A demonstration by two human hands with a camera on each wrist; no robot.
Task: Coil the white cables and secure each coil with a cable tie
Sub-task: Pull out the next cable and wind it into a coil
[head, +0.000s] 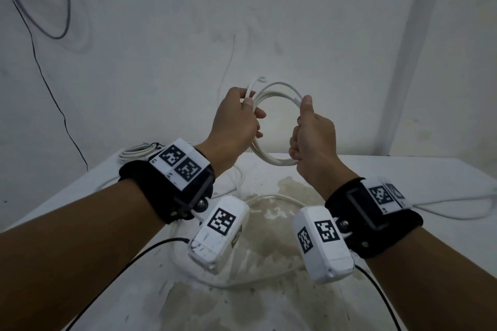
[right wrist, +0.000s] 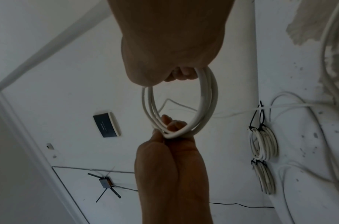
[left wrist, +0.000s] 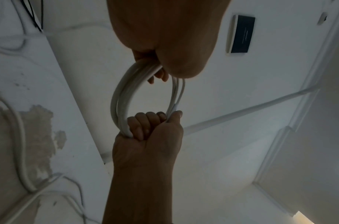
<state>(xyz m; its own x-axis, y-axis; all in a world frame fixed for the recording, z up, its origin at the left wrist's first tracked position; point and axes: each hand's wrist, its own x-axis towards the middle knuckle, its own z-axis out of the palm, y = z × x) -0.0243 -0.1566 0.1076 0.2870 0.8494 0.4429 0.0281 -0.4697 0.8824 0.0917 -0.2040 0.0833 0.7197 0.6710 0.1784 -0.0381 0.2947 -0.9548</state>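
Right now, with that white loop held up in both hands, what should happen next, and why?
Probably free one hand to fetch a tie. The coil looks fully wound, held above the table, the left hand and right hand gripping opposite sides. No tie shows on it, unlike the tied coils lying on the table.

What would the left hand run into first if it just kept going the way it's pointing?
Probably the wall. The left hand, gripping the white cable coil held up with the right hand, points forward and slightly up, above the table. Nothing else shows in that line, though depth is hard to judge.
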